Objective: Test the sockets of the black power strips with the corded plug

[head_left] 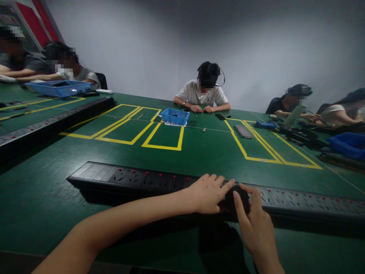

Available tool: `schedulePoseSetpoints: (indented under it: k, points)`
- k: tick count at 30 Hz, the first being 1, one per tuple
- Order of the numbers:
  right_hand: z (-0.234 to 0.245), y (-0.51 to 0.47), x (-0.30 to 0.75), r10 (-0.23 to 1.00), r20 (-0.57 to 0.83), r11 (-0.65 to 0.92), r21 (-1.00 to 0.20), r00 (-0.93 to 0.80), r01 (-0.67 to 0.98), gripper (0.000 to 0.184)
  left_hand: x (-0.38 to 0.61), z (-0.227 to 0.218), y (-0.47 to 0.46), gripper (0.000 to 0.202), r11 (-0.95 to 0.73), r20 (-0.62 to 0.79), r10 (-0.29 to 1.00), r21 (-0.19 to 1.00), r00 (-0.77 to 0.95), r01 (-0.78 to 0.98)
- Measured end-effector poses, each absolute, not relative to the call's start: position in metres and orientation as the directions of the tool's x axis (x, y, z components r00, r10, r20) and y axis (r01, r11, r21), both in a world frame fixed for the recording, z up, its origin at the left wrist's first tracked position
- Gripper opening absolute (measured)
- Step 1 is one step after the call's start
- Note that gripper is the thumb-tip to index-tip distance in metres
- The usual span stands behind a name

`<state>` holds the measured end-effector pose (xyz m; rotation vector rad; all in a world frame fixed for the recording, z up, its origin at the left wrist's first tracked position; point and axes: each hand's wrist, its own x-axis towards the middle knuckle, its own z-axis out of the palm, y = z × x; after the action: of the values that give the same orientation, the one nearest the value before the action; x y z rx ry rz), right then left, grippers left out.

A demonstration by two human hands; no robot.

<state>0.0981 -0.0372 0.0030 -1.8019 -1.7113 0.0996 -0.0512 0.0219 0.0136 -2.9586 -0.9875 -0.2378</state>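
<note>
A long black power strip (137,179) with red switches lies across the green table (199,152) in front of me. Both my hands meet on a small black object (235,196) that sits on the strip; I cannot make out what it is. My left hand (207,194) reaches in from the lower left, its fingers curled over the object's left side. My right hand (253,224) comes up from below, thumb and fingers pressed on its right side.
Yellow tape marks boxes on the table. A small blue bin (174,116) stands mid-table before a seated person (203,93). Other people sit at the left and right. A blue tray (58,88) is far left, another blue bin (349,144) right. A second strip (57,120) runs along the left.
</note>
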Motion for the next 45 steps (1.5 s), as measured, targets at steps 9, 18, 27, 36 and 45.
schedulePoseSetpoints:
  k: [9,18,27,36,45]
  points:
    - [0.0072,-0.039,0.0963,0.929,0.337,0.044,-0.507,0.151,0.861,0.041,-0.05,0.0147,0.0211,0.074,-0.792,0.121,0.609,0.032,0.784,0.61]
    - [0.0047,-0.039,0.0971,0.936,0.312,0.022,-0.507,0.16,0.862,0.04,-0.0494,0.0135,0.0207,0.074,-0.789,0.151,0.611,0.028,0.777,0.614]
    - [0.0041,-0.0383,0.0978,0.924,0.356,0.064,-0.504,0.14,0.861,0.041,-0.0504,0.015,0.02,0.072,-0.787,0.15,0.611,0.009,0.778,0.617]
    - [0.004,-0.0382,0.0971,0.92,0.363,0.064,-0.506,0.145,0.86,0.041,-0.0506,0.0169,0.0193,0.072,-0.785,0.145,0.615,0.022,0.775,0.619]
    - [0.0064,-0.0385,0.0962,0.929,0.335,0.042,-0.519,0.158,0.854,0.042,-0.0498,0.0141,0.0198,0.073,-0.79,0.172,0.608,0.027,0.775,0.613]
